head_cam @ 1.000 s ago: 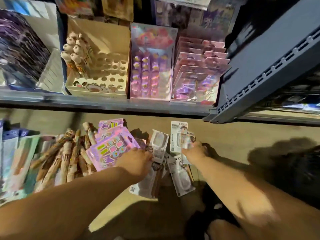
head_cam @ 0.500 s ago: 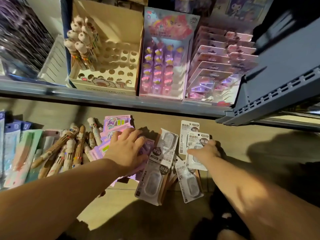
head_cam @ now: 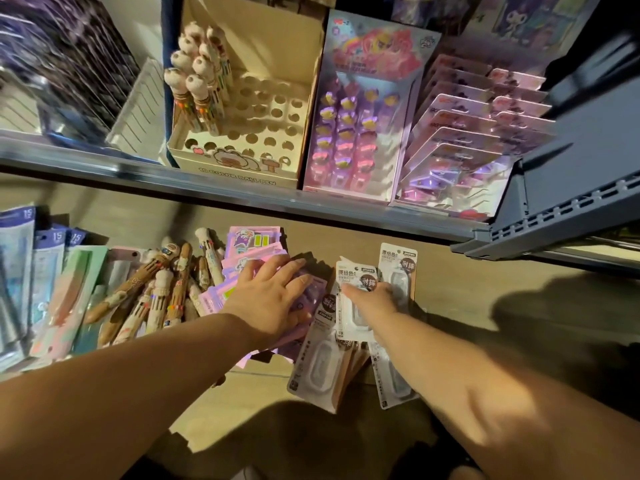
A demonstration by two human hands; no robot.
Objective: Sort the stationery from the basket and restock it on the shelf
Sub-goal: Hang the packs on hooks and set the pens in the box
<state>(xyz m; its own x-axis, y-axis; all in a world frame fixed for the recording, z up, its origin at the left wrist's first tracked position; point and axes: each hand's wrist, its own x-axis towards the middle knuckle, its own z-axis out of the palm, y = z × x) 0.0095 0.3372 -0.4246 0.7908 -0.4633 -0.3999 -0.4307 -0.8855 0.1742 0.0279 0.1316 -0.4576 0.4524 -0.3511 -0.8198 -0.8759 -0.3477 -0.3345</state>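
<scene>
A second on, the pink sticker pack that was being lifted has been laid back on the stack of pink sticker packs (head_cam: 254, 244). The left hand (head_cam: 273, 299), earlier curled round it, is now spread flat on top with fingers straight. The correction tape pack (head_cam: 355, 285) pinched in the right hand (head_cam: 375, 301) has been shifted from the right of the second correction tape pack (head_cam: 398, 265) to its left.
</scene>
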